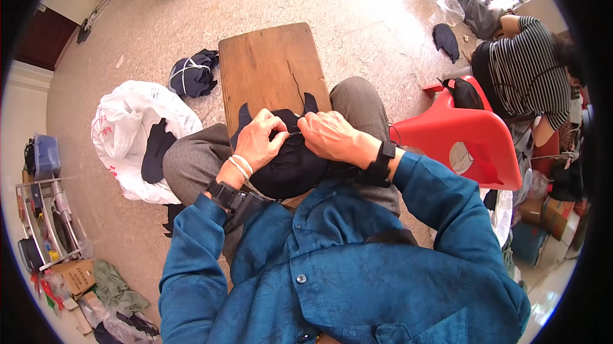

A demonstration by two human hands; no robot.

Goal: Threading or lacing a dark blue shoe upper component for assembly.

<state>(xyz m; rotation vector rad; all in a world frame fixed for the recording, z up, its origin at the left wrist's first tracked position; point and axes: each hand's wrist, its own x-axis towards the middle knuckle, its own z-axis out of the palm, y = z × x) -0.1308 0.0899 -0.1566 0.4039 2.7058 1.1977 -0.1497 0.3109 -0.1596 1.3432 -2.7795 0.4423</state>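
A dark navy fabric piece (284, 175) lies bunched over my lap and the near end of a wooden bench top (262, 63). Two of its pointed ends stick up, one beside each hand. My left hand (257, 141) pinches the cloth near its middle, thumb and forefinger pressed together. Just to the right, my right hand (331, 136) is closed on the same cloth. A thin dark strand or edge seems to run between the fingertips; it is too small to make out. A dark thread-like line (297, 85) lies on the wood beyond the hands.
At left are a tied dark cloth bundle (193, 74) and a white sack (115, 120) with dark cloth. A red plastic chair (472, 133) stands at right, near a person in a striped top (530, 69). A rack (51, 222) is far left.
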